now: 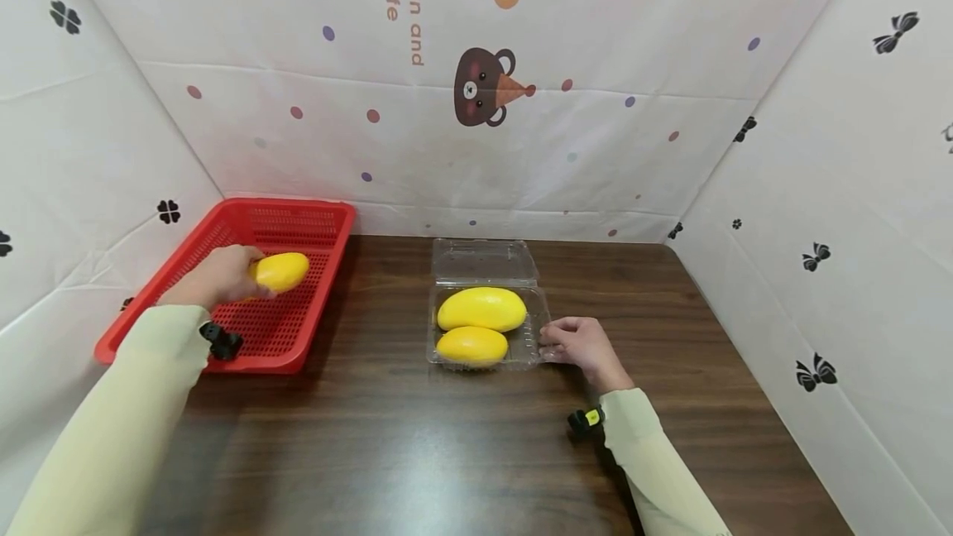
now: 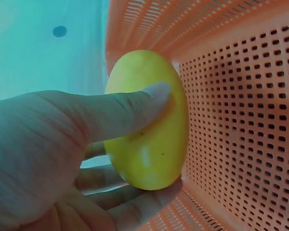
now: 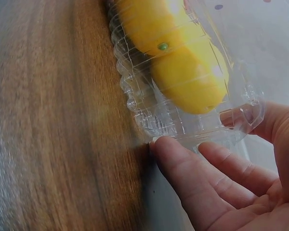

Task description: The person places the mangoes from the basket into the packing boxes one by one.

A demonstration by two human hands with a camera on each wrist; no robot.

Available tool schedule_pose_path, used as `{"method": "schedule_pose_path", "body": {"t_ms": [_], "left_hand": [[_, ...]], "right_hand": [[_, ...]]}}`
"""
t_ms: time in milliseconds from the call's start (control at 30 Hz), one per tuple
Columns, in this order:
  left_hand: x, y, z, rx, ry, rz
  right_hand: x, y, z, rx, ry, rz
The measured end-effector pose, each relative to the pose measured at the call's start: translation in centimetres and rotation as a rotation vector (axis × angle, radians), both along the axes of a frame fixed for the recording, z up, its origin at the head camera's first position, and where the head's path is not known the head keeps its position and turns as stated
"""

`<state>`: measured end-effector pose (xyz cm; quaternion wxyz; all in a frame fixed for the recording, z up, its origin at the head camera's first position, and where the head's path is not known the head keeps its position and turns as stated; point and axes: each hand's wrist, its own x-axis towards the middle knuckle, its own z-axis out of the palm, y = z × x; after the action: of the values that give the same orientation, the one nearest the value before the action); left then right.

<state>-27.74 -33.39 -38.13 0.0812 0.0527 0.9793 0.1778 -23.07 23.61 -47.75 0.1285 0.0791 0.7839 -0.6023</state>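
In the left wrist view a yellow mango point(image 2: 147, 163) sits between the thumb and fingers of my left hand point(image 1: 231, 273), which grips it inside or just above the red basket point(image 1: 328, 304). Two more yellow mangoes, a rear one point(image 1: 481, 308) and a front one point(image 1: 472, 346), lie side by side in a clear plastic clamshell box point(image 1: 527, 346). Its lid point(image 1: 484, 260) is folded back toward the wall. My right hand point(image 1: 584, 347) holds the box's right rim, thumb and fingers on either side of the corner in the right wrist view.
A dark wooden table point(image 1: 387, 437) carries the basket and the box. White printed sheets form a back wall point(image 1: 417, 147) and a right wall point(image 1: 811, 213), with another at the left. The basket has raised, perforated sides.
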Motion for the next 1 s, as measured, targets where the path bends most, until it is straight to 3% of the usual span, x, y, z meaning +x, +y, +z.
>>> {"method": "schedule_pose_path", "body": {"t_ms": [267,667,1000], "left_hand": [[0.3,0.5,0.5,0.046,0.068,-0.012],[1.3,2.1,1.8,0.143,0.114,0.068],[2.0,3.6,2.5,0.210,0.197,0.089]], "right_hand": [[0.0,0.0,-0.1,0.011,-0.001,-0.010],[0.0,0.0,-0.1,0.006,-0.005,-0.016],[0.0,0.0,-0.2,0.012,-0.003,-0.013]]}}
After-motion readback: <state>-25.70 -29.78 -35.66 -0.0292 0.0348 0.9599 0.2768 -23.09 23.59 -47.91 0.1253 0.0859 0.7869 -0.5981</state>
